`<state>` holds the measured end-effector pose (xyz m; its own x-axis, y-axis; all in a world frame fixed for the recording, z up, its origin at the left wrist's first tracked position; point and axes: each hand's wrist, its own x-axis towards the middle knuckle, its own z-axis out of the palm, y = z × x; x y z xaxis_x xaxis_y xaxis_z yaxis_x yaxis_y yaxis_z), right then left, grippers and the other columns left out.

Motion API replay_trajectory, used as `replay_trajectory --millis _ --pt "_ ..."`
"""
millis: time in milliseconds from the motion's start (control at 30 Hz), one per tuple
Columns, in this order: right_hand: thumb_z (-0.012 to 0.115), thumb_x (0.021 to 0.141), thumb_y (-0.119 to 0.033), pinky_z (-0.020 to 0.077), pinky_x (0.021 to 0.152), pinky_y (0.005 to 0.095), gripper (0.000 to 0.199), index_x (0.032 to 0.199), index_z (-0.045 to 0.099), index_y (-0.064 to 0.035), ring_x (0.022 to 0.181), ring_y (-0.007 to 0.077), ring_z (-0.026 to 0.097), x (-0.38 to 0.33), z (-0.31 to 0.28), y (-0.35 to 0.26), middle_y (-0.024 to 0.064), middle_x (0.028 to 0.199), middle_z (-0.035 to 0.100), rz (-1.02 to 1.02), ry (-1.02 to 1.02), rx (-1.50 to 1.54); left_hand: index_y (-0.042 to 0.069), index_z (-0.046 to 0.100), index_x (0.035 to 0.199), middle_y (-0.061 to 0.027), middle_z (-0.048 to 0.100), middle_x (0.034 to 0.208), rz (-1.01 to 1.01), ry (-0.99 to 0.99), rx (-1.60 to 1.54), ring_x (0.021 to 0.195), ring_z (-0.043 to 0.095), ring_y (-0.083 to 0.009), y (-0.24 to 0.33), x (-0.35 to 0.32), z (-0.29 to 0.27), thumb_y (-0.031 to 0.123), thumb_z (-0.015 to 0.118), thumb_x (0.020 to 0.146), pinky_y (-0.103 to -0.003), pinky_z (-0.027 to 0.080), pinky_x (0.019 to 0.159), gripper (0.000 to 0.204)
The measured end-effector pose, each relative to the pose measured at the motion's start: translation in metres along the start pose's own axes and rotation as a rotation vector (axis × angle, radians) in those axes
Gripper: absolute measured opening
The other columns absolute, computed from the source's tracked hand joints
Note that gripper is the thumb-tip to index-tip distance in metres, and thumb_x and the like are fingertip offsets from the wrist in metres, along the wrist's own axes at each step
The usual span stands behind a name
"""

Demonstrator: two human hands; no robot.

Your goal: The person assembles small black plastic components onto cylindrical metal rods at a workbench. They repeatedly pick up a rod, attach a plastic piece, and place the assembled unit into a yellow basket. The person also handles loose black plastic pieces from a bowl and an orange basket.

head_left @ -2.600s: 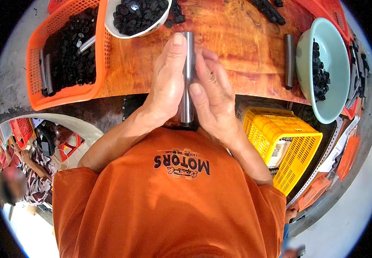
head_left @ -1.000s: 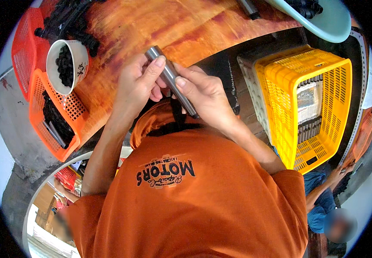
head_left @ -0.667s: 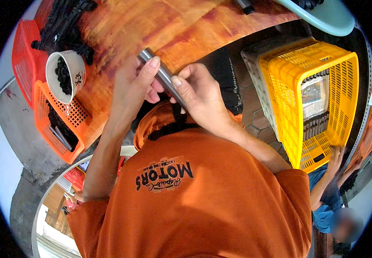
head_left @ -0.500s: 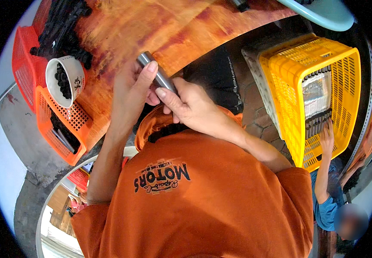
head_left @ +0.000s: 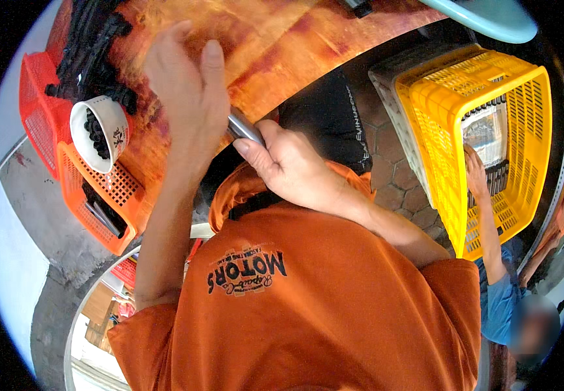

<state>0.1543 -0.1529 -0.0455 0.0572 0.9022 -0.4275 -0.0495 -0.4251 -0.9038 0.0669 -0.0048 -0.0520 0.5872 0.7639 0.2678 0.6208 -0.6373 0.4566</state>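
My right hand (head_left: 292,163) is wrapped around a grey metal tube (head_left: 245,128), holding it over the near edge of the table. The tube's lower part is hidden in the fist, and my left wrist is close to its upper end. My left hand (head_left: 184,94) is off the tube and over the wooden tabletop, thumb and fingers apart, with nothing seen in it. To its left stands a white bowl (head_left: 118,125) of small black parts (head_left: 95,137). A heap of black rod-like pieces (head_left: 93,55) lies beyond the bowl.
An orange basket (head_left: 132,199) with dark tubes and a red basket (head_left: 36,107) stand at the left. At the right, a co-worker's hand (head_left: 476,174) reaches into a yellow crate (head_left: 448,140) holding dark pieces. A light-blue rim (head_left: 490,25) shows at the far right.
My left hand has let go of the tube and moved away, up and left over the table. My right hand keeps the tube. The co-worker's hand has shifted within the yellow crate.
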Motion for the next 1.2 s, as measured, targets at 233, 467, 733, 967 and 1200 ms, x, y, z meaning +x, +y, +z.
replay_trajectory --millis 233,467,733,967,1200 --pt "0.051 0.096 -0.032 0.0488 0.061 0.0517 0.043 0.089 0.051 0.0103 0.07 0.0478 0.062 0.007 -0.007 -0.002 0.0308 0.07 0.06 0.076 -0.092 0.003 -0.002 0.043 0.126 -0.023 0.042 0.131 0.08 -0.056 0.007 0.124 0.036 -0.0396 0.004 0.004 0.01 0.003 0.053 0.086 -0.048 0.026 0.106 0.042" --pt "0.05 0.096 -0.035 0.0487 0.061 0.0528 0.049 0.089 0.049 0.0137 0.071 0.048 0.062 0.01 -0.008 -0.002 0.0328 0.071 0.059 0.075 -0.124 0.001 -0.002 0.041 0.132 -0.0194 0.04 0.137 0.013 -0.085 -0.008 0.13 0.035 -0.0334 0.009 0.006 0.009 0.005 0.046 0.091 -0.041 0.022 0.112 0.042" --pt "0.048 0.097 -0.038 0.0479 0.06 0.0531 0.052 0.089 0.048 0.0135 0.069 0.0497 0.061 0.013 -0.007 0.003 0.0323 0.07 0.059 0.095 -0.176 0.026 -0.003 0.04 0.131 -0.0213 0.041 0.135 -0.007 -0.107 -0.072 0.13 0.033 -0.041 0.007 0.005 0.009 0.0 0.048 0.087 -0.048 0.023 0.11 0.045" --pt "0.052 0.095 -0.037 0.0477 0.06 0.0501 0.045 0.097 0.047 0.0078 0.073 0.0479 0.062 0.014 -0.009 0.006 0.0319 0.076 0.06 0.105 -0.212 0.013 -0.004 0.04 0.132 -0.0211 0.042 0.135 -0.002 -0.107 -0.089 0.129 0.034 -0.0416 0.005 0.003 0.01 0.0 0.049 0.087 -0.048 0.023 0.11 0.046" --pt "0.052 0.095 -0.035 0.0485 0.06 0.052 0.047 0.093 0.049 0.0118 0.071 0.0496 0.061 0.014 -0.008 0.01 0.0325 0.074 0.059 0.008 -0.158 0.073 -0.004 0.034 0.139 -0.021 0.037 0.142 0.032 -0.135 0.059 0.135 0.031 -0.0344 0.008 0.005 0.009 0.007 0.046 0.094 -0.041 0.02 0.114 0.047"
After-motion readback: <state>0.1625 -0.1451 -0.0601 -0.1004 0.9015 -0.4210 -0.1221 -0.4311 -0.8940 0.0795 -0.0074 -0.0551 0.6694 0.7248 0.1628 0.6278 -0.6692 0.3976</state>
